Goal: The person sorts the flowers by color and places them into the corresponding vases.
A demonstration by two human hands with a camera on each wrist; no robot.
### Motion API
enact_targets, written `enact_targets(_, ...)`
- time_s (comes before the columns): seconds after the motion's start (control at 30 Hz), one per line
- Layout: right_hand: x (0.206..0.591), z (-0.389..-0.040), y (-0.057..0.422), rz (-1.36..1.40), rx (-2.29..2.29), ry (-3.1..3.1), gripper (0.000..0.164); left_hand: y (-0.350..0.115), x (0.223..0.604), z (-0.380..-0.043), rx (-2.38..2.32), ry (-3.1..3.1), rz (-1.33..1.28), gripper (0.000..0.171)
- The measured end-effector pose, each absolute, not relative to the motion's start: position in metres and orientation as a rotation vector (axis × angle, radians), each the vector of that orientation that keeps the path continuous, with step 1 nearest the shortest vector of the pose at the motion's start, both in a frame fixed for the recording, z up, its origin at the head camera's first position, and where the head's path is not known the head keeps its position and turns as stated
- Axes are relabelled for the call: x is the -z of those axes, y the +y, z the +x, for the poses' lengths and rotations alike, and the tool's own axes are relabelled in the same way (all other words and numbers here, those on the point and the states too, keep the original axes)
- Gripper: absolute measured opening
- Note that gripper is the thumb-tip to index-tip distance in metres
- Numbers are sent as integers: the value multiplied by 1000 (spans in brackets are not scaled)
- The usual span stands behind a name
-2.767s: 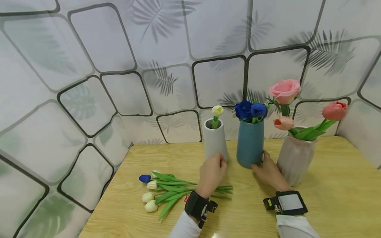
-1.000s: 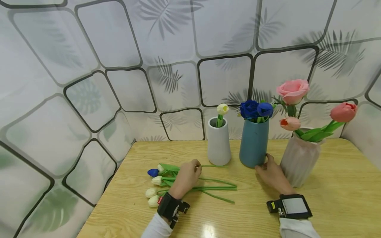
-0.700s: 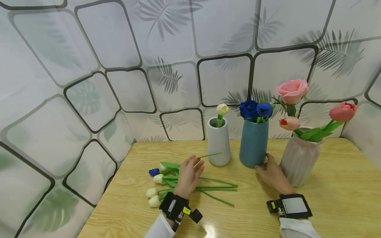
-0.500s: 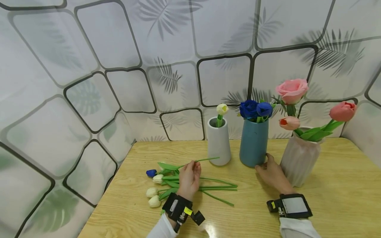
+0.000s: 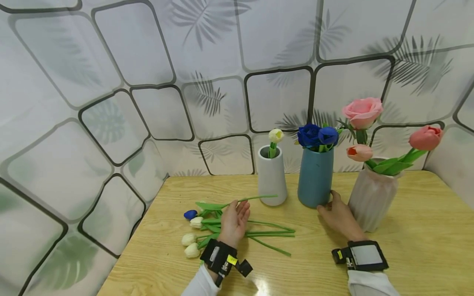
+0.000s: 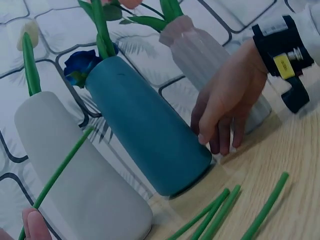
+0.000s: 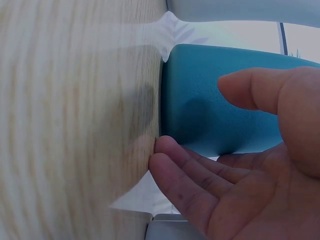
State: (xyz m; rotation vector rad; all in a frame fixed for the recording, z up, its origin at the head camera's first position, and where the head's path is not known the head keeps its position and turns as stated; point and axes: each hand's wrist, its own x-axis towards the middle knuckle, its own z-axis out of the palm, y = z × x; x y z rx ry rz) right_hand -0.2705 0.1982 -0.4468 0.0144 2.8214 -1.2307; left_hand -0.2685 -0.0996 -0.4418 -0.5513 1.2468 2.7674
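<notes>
In the head view my left hand (image 5: 234, 224) is palm up over a spread of flowers, its fingers holding a green stem. That stem runs right across the front of the white vase (image 5: 272, 181) and appears to belong to the blue tulip (image 5: 190, 214). The left wrist view shows the stem (image 6: 62, 166) at my fingertips. White tulips (image 5: 191, 250) lie below, stems pointing right. My right hand (image 5: 338, 216) rests on the table at the foot of the blue vase (image 5: 314, 181), fingers loosely extended beside it and thumb near its side (image 7: 250, 90).
One white tulip (image 5: 275, 135) stands in the white vase and blue flowers (image 5: 309, 135) fill the blue one. At right, a ribbed pale vase (image 5: 374, 201) holds a pink rose (image 5: 363, 113) and tulips. Behind the wooden table (image 5: 296, 271) hangs a patterned cloth (image 5: 218, 41).
My left hand left the white vase, moved down left to the flowers, turned palm up and lifted a stem end off the table. The right hand stays beside the blue vase.
</notes>
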Motion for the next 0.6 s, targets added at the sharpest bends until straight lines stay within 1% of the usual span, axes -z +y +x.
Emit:
enact_targets(0.13,446,-270,198,11,1229,2820,77,-99,444,-270,-2755,1359,-525,30)
enact_targets(0.33,447,-270,199,-1,1230,2825,77,-99,443,-271,-2760,1513,-458,20)
enact_targets(0.4,448,-270,199,-6,1230,2830,77,-99,443,-271,-2767,1561,-431,17)
enact_targets(0.6,448,-270,200,-10,1239,2820,76,-95,442,-269,-2698,1745,-359,21)
